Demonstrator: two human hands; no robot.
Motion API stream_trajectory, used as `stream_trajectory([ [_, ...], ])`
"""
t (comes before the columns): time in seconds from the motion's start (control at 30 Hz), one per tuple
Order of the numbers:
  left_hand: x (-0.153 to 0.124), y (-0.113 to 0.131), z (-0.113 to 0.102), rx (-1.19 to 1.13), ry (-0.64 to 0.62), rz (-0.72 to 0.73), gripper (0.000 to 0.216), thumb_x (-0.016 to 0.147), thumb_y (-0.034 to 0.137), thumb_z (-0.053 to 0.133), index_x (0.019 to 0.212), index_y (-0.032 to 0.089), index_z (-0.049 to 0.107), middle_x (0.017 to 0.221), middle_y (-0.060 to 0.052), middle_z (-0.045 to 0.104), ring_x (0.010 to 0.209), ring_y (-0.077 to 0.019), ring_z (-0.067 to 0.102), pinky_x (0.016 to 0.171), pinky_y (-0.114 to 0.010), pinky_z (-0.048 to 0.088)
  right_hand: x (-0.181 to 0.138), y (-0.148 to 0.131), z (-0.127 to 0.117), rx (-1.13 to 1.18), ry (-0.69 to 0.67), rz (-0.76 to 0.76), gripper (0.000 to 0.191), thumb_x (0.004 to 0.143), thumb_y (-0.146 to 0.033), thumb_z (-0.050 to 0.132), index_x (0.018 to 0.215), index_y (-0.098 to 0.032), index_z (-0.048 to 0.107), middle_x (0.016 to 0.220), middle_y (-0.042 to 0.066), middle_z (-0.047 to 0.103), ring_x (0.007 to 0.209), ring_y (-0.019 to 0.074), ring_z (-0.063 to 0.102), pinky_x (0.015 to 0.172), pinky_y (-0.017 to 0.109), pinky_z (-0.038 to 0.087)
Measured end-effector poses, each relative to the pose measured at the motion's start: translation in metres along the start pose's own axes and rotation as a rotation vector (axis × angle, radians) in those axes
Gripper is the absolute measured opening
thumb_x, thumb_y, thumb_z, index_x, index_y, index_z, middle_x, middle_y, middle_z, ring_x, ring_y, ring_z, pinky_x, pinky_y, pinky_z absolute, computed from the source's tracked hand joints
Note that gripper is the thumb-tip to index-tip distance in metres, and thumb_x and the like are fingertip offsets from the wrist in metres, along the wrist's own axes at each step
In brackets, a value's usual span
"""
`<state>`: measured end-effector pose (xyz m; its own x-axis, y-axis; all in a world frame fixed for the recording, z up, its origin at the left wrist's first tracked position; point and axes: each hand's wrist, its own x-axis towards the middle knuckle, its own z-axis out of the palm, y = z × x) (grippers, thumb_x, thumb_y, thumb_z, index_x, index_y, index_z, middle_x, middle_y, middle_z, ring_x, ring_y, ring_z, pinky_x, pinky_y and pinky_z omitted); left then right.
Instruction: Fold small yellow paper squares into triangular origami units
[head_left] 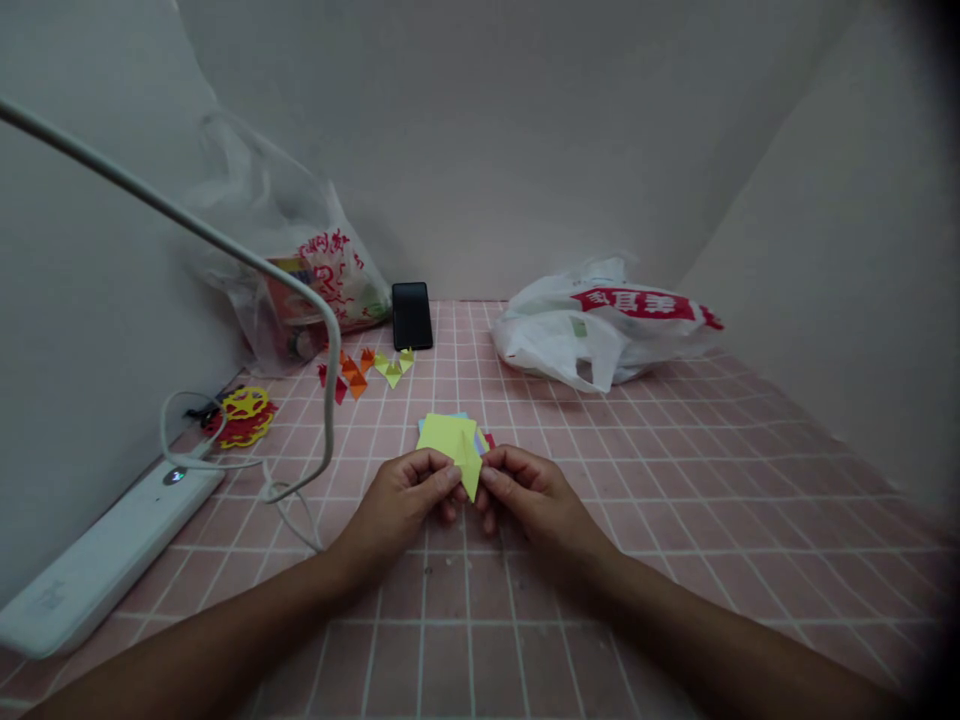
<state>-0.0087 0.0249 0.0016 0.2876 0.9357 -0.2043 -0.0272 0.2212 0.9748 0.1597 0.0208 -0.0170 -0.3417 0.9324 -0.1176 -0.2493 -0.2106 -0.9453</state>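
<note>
A folded piece of yellow-green paper (469,468) is pinched between both hands just above the pink tiled table (675,500). My left hand (405,500) grips its left edge with thumb and fingers closed. My right hand (529,495) pinches its right edge the same way. Right behind the folded piece lies a small stack of coloured paper squares (442,430), yellow on top, with blue and red edges showing.
Small folded orange, red and yellow paper pieces (367,370) lie further back. A black phone (412,315) leans on the wall. A clear bag (300,270) stands at back left, a white bag (600,320) at back right. A lamp base (97,560), its cable and red-yellow paper cutouts (241,415) lie left.
</note>
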Motion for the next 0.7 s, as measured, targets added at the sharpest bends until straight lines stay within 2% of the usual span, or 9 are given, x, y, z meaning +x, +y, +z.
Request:
stream_trajectory([
  [0.43, -0.0039, 0.0001, 0.0002, 0.152, 0.015, 0.078, 0.020, 0.079, 0.034, 0.063, 0.069, 0.016, 0.059, 0.061, 0.002, 0.057, 0.055, -0.0109, 0.050, 0.057, -0.024, 0.039, -0.0023, -0.0047, 0.0017, -0.075, 0.039, -0.001, 0.018, 0.080, -0.033, 0.066, 0.077, -0.018, 0.056, 0.064, -0.003, 0.061, 0.047, 0.0077, 0.053, 0.048, 0.021, 0.040],
  [0.7, -0.0025, -0.0039, 0.0012, 0.050, 0.089, 0.096, 0.018, 0.073, 0.029, 0.069, 0.081, 0.018, 0.057, 0.070, 0.002, 0.057, 0.058, -0.0104, 0.052, 0.055, -0.023, 0.043, -0.0034, -0.0068, 0.0035, -0.080, 0.075, -0.011, 0.019, 0.080, -0.032, 0.066, 0.073, -0.018, 0.055, 0.063, -0.003, 0.061, 0.046, 0.0077, 0.053, 0.047, 0.022, 0.040],
])
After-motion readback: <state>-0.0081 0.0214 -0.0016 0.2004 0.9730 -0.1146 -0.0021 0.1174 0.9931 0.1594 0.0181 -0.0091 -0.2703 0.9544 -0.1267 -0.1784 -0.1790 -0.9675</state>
